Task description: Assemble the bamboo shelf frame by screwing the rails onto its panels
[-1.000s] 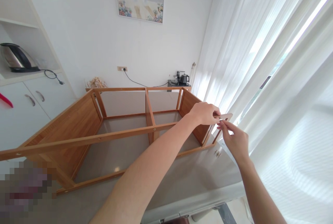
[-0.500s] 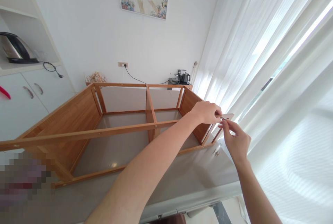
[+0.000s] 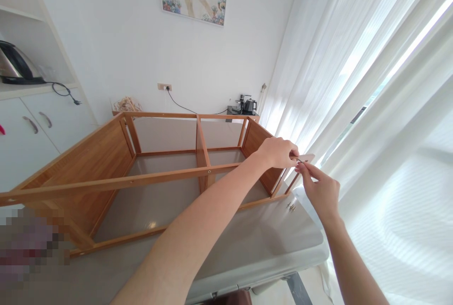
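Observation:
A wooden frame (image 3: 166, 176) with side panels and a middle divider lies across a grey-covered table (image 3: 247, 234). My left hand (image 3: 279, 152) reaches over its front rail and is closed at the rail's right end, with the fingertips partly hidden. Close beside it, my right hand (image 3: 320, 187) pinches a thin, dark metal piece (image 3: 300, 160) that meets the rail end; its exact kind is too small to tell. Several small screws (image 3: 291, 207) stand on the table below the hands.
White curtains (image 3: 385, 163) hang close on the right. Behind the frame are a coffee maker and a dark kettle (image 3: 249, 105). At left, an electric kettle (image 3: 16, 65) sits in a white cabinet (image 3: 38, 149). Part of a person, blurred out, shows at lower left.
The view has shifted slightly, so everything sits a little further left. Both hands stay at the rail end, with only small finger movement in my right hand.

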A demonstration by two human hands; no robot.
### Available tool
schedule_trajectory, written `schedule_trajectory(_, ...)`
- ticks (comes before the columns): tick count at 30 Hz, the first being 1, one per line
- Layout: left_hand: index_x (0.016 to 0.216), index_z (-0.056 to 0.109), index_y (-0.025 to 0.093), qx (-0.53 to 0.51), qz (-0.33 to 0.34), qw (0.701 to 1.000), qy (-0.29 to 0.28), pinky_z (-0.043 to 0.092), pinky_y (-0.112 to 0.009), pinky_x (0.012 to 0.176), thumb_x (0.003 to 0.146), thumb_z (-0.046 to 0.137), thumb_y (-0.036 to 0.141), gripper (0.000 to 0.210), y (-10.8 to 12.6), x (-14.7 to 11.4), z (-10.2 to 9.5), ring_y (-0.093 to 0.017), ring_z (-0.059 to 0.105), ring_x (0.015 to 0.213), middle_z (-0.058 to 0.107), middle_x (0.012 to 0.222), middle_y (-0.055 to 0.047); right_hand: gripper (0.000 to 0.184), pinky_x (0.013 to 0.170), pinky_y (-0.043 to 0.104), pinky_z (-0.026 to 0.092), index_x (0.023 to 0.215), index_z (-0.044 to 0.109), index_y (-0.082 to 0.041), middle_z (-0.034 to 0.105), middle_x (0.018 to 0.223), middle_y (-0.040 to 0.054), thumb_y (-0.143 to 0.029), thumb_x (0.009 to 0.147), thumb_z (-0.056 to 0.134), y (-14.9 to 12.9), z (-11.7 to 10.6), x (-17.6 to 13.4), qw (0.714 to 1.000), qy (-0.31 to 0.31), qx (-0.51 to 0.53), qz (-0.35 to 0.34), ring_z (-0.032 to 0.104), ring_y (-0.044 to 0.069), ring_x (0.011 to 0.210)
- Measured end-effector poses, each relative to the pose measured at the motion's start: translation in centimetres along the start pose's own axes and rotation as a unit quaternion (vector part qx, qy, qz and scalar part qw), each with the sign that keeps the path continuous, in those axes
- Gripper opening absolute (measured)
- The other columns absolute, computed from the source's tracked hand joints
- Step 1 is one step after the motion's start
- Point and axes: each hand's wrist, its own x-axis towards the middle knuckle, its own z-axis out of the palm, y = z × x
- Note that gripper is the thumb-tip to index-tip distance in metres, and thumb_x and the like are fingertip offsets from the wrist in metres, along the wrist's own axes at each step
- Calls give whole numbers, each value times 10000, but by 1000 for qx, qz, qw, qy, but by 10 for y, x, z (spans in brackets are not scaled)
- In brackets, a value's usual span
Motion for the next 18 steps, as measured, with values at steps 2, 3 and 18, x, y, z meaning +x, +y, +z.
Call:
schedule_trajectory(2, 1028, 718, 326, 1, -7, 1000, -3, 498, -320, 846, 799, 587, 322, 264, 0, 0, 0, -213, 658, 978, 744, 1009, 27, 366, 763, 316, 510, 963, 747, -246, 774, 855, 14, -530, 934, 517, -6, -1, -1, 998, -22, 39, 43, 734, 230, 804)
schedule_trajectory(3, 1028, 718, 328, 1, -9, 1000, -3, 498, -317, 842, 797, 589, 324, 264, 0, -1, -1, -213, 659, 979, 745, 1011, 29, 366, 792, 324, 516, 955, 741, -243, 774, 854, 18, -538, 925, 527, -8, -1, -1, 996, -30, 60, 59, 734, 235, 838)
schedule_trajectory(18, 1040, 702, 323, 25, 1, 1000, 7, 492, -329, 816, 832, 537, 368, 269, 1, 0, 1, -203, 656, 882, 737, 973, 38, 423, 850, 372, 535, 992, 692, -205, 757, 871, 52, -578, 920, 506, -5, 0, -4, 989, -47, 126, 66, 728, 227, 859)
